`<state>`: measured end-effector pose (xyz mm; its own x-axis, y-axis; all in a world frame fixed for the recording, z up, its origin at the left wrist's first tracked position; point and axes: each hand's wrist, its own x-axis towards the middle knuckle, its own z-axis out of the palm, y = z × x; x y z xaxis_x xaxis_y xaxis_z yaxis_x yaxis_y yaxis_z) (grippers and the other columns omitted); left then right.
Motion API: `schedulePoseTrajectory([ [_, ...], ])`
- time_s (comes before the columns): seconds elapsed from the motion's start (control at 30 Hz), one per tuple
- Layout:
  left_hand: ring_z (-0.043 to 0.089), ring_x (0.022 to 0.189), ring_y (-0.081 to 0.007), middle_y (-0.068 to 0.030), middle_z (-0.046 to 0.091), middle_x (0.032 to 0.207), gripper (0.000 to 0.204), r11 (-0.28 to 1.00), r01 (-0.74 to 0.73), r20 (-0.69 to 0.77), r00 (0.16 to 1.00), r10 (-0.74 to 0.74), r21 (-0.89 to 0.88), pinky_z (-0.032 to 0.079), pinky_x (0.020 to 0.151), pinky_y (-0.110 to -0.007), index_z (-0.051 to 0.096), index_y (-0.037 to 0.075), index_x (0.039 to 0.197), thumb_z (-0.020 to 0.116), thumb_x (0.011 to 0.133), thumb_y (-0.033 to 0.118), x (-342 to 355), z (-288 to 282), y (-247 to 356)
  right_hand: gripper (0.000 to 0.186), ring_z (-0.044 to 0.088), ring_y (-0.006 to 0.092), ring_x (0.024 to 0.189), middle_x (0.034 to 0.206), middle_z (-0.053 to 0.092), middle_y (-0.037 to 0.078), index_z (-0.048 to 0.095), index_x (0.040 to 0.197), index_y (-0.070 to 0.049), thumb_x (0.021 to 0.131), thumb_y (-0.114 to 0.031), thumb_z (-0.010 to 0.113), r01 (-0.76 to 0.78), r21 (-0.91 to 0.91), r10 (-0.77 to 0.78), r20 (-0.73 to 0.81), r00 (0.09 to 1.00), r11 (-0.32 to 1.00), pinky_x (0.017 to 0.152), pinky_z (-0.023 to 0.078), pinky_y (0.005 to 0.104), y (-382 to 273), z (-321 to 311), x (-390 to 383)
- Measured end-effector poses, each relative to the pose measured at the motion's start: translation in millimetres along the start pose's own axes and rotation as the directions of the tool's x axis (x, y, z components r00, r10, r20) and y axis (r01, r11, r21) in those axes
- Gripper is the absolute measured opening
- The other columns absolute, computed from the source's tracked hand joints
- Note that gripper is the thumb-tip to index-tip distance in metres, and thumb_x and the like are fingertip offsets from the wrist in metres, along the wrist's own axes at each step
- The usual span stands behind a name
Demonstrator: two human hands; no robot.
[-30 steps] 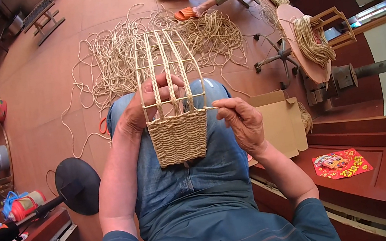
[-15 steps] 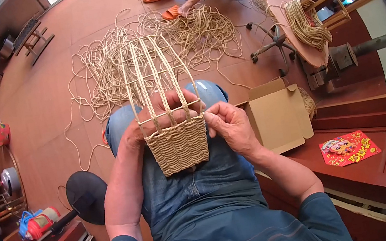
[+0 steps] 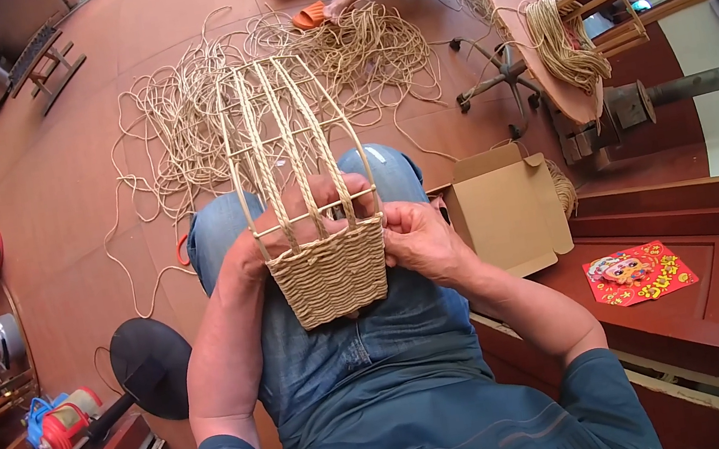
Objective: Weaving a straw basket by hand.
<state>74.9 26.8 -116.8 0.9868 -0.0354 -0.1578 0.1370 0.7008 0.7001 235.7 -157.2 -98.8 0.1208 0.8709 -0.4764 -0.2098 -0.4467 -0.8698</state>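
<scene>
A partly woven basket [image 3: 330, 277] of tan cord rests over my lap, its closely woven section toward me. Bare upright rods and twisted cord strands of its open frame [image 3: 285, 133] stretch away from me. My left hand [image 3: 307, 214] reaches in behind these strands and grips the basket just beyond the woven edge; some of its fingers are hidden. At the right corner of the weave, my right hand [image 3: 422, 238] is closed, thumb and fingers pressed together against the basket's side. Whatever is pinched there is too small to make out.
Loose tan cord [image 3: 177, 126] lies heaped on the floor ahead. Beyond it are another person's feet in orange slippers [image 3: 310, 16]. An open cardboard box [image 3: 507, 216] stands at my right, near a wheeled chair base [image 3: 505, 77]. A black round disc [image 3: 153, 367] is at left.
My right hand has moved in slightly, and its fingers now tuck against the basket's right side. The left hand stays among the strands. The whole view has shifted a little.
</scene>
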Motion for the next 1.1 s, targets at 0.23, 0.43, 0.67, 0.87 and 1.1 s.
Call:
schedulePoseTrajectory([
  [0.23,0.071,0.089,-0.0112,-0.0019,0.076,0.094,0.022,0.89,-0.215,-0.245,0.911,0.331,0.401,0.056,0.079,-0.028,0.078,0.001,0.107,0.081,0.097,0.02,-30,21,9,0.017,0.066,0.0057,0.075,0.082,0.071,0.0,0.07,0.102,-0.002,0.107,-0.019,0.07,-0.142,-0.271,0.138,-0.034,0.99,0.952,0.067,0.053,0.0237,-46,5,-19],
  [0.43,0.07,0.091,-0.0094,-0.0007,0.076,0.101,0.021,0.942,-0.207,-0.25,0.929,0.274,0.262,0.057,0.079,-0.026,0.076,0.004,0.11,0.085,0.095,0.016,-42,17,9,0.037,0.07,0.0132,0.111,0.12,0.073,0.007,0.063,0.135,0.0,0.101,-0.009,0.074,0.32,-0.078,-0.324,-0.058,0.944,0.944,0.102,0.056,0.0318,-46,0,-20],
  [0.67,0.067,0.086,-0.0071,0.0019,0.073,0.096,0.022,0.944,-0.254,-0.221,0.929,0.299,0.21,0.054,0.075,-0.024,0.072,0.006,0.109,0.083,0.098,0.022,-37,12,4,0.047,0.067,0.0134,0.113,0.119,0.072,0.006,0.053,0.142,-0.001,0.1,-0.008,0.074,0.287,0.138,-0.296,0.048,0.954,0.948,0.105,0.053,0.0321,-52,9,-7],
  [0.87,0.069,0.09,-0.0102,-0.0019,0.073,0.099,0.025,0.882,-0.31,-0.463,0.761,0.454,0.355,0.056,0.081,-0.026,0.072,0.002,0.115,0.072,0.107,0.025,-43,29,0,0.047,0.068,0.0125,0.108,0.114,0.072,0.005,0.054,0.139,-0.003,0.097,-0.004,0.076,0.294,0.284,-0.322,0.056,0.945,0.913,0.104,0.052,0.0316,-41,4,4],
  [1.1,0.068,0.091,-0.0143,-0.0051,0.073,0.098,0.011,0.456,0.074,-0.457,-0.003,0.89,0.887,0.055,0.083,-0.03,0.074,0.001,0.113,0.07,0.105,0.009,-79,92,-31,0.053,0.069,0.0123,0.107,0.114,0.073,0.005,0.052,0.146,-0.003,0.098,-0.003,0.075,0.329,0.323,-0.37,0.073,0.926,0.887,0.102,0.053,0.0307,-34,4,12],
])
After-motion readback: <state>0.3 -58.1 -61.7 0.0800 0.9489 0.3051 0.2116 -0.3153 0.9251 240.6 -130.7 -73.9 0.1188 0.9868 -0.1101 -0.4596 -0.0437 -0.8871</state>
